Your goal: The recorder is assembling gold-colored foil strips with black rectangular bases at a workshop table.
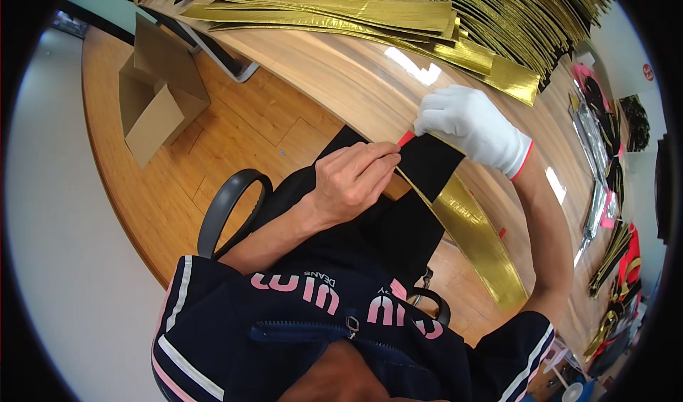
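Observation:
A long strip (466, 213), shiny gold with a black portion at its upper end, hangs over the table's front edge and curves down to the right. My right hand (469, 121), in a white knitted glove with a red cuff, is closed on the black end. My bare left hand (350, 180) is closed in a pinch at the left edge of that end. A small red tab (406, 139) shows at its fingertips, between the two hands. Whether those fingers also grip the strip's edge is hidden.
Loose gold strips (334, 11) lie along the table's far side, beside a thick stack of gold strips (526, 18). Silver and black bundles (594, 153) line the right. A small red scrap (502, 233) sits near the table edge. An open cardboard box (160, 92) stands on the floor, left.

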A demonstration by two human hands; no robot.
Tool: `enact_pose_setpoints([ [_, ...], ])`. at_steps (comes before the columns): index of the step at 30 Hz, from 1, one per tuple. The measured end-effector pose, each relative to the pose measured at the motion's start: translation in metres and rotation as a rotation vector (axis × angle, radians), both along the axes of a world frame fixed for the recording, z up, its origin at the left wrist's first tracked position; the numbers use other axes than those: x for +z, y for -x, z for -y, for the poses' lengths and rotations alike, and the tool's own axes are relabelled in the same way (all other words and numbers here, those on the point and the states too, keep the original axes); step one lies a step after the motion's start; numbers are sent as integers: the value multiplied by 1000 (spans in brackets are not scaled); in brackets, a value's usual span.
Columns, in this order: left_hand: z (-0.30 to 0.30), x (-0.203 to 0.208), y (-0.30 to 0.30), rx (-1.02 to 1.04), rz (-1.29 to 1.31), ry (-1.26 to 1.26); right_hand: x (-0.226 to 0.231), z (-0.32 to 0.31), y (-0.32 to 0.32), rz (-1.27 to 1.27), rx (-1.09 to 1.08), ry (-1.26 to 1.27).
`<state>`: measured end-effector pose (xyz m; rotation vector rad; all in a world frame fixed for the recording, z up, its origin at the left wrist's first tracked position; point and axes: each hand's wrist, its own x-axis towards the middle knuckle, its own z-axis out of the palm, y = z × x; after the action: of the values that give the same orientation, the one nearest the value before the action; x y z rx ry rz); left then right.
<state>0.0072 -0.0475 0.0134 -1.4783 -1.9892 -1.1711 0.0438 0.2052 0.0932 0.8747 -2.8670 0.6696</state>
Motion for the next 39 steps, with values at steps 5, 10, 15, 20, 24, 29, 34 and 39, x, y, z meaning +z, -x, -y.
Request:
enact_pose_setpoints([
  [5, 5, -3, 2, -15, -62, 35, -8, -3, -4, -74, 35, 12],
  [10, 11, -2, 5, -41, -122, 75, -12, -6, -6, -138, 97, -6],
  [15, 8, -3, 13, -64, -155, 22, -7, -7, 2, -139, 121, -75],
  [20, 3, 0, 12, -4, -122, 13, -5, -6, 22, -164, 152, -72],
  [24, 7, 1, 15, 24, -145, 82, -8, -11, 22, -253, 150, -141],
  [29, 12, -9, 22, 6, -180, 91, -11, -9, 11, -297, 128, -129],
  [34, 14, -11, 19, 36, -257, 146, -13, -11, 12, -325, 138, -139],
  [39, 17, -14, 16, 85, -324, 183, -13, -13, 11, -331, 156, -164],
])
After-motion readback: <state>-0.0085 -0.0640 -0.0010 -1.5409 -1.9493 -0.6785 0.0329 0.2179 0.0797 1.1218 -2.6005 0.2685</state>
